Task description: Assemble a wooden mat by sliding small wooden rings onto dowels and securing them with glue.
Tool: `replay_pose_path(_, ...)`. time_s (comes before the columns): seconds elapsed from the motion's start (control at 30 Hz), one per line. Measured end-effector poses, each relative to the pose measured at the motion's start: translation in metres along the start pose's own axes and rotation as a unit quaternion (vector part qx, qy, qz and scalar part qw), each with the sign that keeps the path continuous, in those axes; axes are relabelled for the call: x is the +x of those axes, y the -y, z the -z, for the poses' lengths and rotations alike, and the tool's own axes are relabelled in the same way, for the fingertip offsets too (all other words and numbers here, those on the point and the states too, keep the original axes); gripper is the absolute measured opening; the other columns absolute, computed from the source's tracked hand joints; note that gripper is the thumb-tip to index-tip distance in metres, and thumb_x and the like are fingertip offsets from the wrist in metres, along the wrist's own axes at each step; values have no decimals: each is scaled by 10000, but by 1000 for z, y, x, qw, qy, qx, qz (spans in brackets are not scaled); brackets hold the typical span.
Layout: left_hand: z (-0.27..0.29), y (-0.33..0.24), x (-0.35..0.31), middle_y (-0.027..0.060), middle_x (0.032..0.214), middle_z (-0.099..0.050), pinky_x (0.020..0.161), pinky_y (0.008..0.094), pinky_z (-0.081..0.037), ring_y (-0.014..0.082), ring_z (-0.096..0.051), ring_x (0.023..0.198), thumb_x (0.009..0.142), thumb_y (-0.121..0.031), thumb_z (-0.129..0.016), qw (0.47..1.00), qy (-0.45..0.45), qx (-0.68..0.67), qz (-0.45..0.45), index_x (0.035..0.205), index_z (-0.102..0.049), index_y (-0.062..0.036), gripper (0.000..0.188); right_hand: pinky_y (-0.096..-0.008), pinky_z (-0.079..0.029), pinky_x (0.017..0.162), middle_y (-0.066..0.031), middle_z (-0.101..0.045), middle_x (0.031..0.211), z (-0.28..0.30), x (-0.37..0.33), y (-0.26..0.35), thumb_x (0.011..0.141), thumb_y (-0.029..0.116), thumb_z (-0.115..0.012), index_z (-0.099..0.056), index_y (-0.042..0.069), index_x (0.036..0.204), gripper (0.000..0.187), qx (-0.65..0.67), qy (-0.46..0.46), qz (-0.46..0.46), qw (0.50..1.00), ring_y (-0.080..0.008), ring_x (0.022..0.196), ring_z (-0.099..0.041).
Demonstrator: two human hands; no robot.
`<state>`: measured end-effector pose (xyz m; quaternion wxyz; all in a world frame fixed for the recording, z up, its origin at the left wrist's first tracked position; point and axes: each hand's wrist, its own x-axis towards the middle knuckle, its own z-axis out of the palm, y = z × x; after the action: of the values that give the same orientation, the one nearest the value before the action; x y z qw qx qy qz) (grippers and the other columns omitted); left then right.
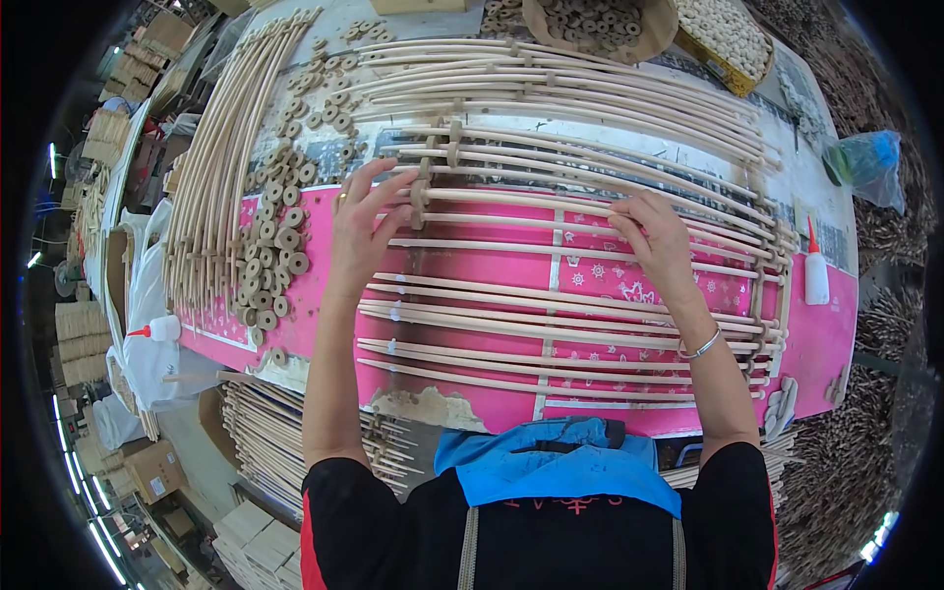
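Note:
Long pale wooden rods (551, 295) lie side by side across a pink-covered table (492, 265), some threaded with small round wooden discs. My left hand (366, 224) rests on the rods with fingers spread, its fingertips at a stack of discs (421, 197) threaded on a rod. On the right, my right hand (657, 236) presses on the same rod, fingers curled over it. A bracelet circles my right wrist.
Loose wooden discs (280, 236) lie heaped left of my left hand. A bundle of rods (211, 167) runs along the table's left side. Glue bottles stand at the right (816, 270) and lower left (157, 328). Baskets of discs (600, 25) sit at the far edge. More rods (265, 433) are stacked below.

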<state>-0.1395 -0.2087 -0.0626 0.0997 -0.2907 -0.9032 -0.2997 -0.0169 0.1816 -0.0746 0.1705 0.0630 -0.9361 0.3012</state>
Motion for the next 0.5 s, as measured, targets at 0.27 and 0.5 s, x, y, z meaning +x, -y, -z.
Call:
replay_pose_path(0.27, -6, 8, 1, 40, 1430, -614, 1097, 474, -383, 294, -548, 1345, 892, -142, -757, 1000, 10, 1, 13, 1300, -730, -181, 411, -406, -536, 806, -80, -686, 959, -7, 2, -1, 928, 207, -752, -729, 64, 973, 152, -18, -10, 21, 1000, -292, 940, -662)
replay_pose_path(0.5, -8, 10, 1, 42, 1401, -627, 1084, 466, -398, 291, -563, 1323, 894, -132, -748, 1000, 7, 17, 4, 1308, -722, -180, 417, -407, -526, 793, -72, -684, 953, -10, 3, -3, 921, 213, -754, -736, 69, 958, 150, -42, -19, 47, 998, -276, 907, -659)
